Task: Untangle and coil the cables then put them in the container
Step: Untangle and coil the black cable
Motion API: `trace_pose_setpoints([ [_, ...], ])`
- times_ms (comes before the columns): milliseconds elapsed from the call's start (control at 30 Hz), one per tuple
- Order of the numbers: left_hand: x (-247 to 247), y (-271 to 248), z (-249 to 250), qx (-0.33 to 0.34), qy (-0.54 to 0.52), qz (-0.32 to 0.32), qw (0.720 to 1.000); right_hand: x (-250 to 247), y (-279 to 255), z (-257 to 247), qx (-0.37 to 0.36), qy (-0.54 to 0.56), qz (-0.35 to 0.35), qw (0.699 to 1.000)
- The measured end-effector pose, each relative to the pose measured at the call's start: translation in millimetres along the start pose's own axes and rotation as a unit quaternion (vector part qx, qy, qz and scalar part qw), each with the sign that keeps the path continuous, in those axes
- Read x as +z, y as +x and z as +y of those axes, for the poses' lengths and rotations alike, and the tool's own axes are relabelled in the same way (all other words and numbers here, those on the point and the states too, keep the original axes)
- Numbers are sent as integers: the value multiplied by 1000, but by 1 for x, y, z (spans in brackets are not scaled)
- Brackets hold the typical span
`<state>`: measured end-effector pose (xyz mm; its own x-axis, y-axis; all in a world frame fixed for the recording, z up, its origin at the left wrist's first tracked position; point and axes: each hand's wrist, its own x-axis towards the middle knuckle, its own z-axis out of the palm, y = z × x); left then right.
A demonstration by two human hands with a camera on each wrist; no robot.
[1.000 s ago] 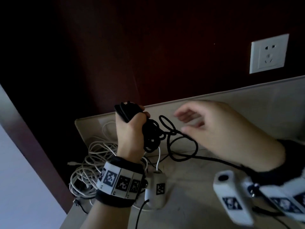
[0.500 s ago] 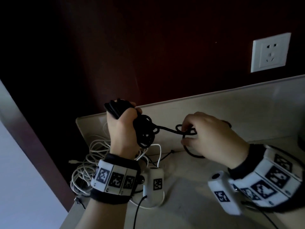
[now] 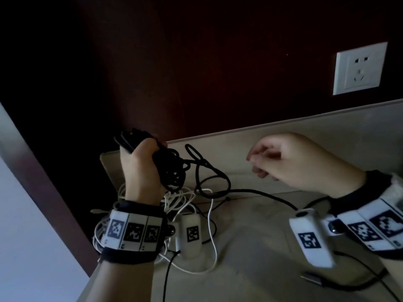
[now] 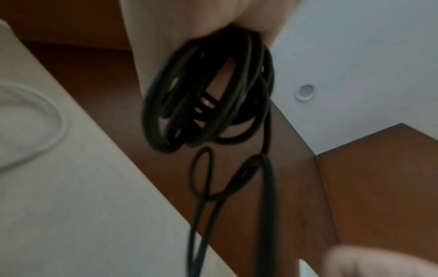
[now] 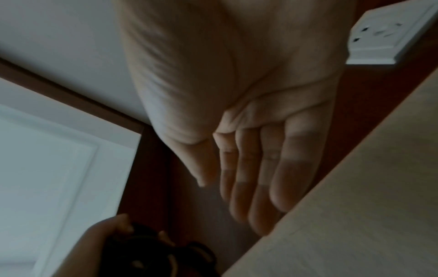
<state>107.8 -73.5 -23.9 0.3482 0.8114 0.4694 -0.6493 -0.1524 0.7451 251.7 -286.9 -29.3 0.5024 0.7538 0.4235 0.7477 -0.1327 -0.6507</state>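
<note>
A beige table (image 3: 250, 247) carries tangled white cables (image 3: 174, 201) (loosely piled).

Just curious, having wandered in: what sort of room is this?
Probably a home or hotel room: a wall socket in dark wood panelling above a pale counter, where tangled white cables lie.

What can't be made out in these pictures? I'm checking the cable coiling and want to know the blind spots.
- Left hand fingers: head view shows only its back; the black cable coil covers them in the left wrist view.
- White cables: partly behind the left wrist; how tangled they are is unclear.
- Black cable's far end: passes behind the right wrist camera.
- Container: in no view.
- Right hand: open, but blurred.
</note>
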Motion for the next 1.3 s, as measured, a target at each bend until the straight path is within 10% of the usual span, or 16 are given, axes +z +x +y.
trace_pose_setpoints([
  [600, 20, -22, -1, -58, -39, -122, 990, 40, 3, 14, 0, -180, -17, 983],
  [967, 9, -11, -7, -61, 62, -68, 994, 25, 3, -11, 92, 289, 97, 948],
  [1300, 13, -27, 3, -224, 6, -363, 904, 37, 3, 10, -56, -131, 271, 952],
])
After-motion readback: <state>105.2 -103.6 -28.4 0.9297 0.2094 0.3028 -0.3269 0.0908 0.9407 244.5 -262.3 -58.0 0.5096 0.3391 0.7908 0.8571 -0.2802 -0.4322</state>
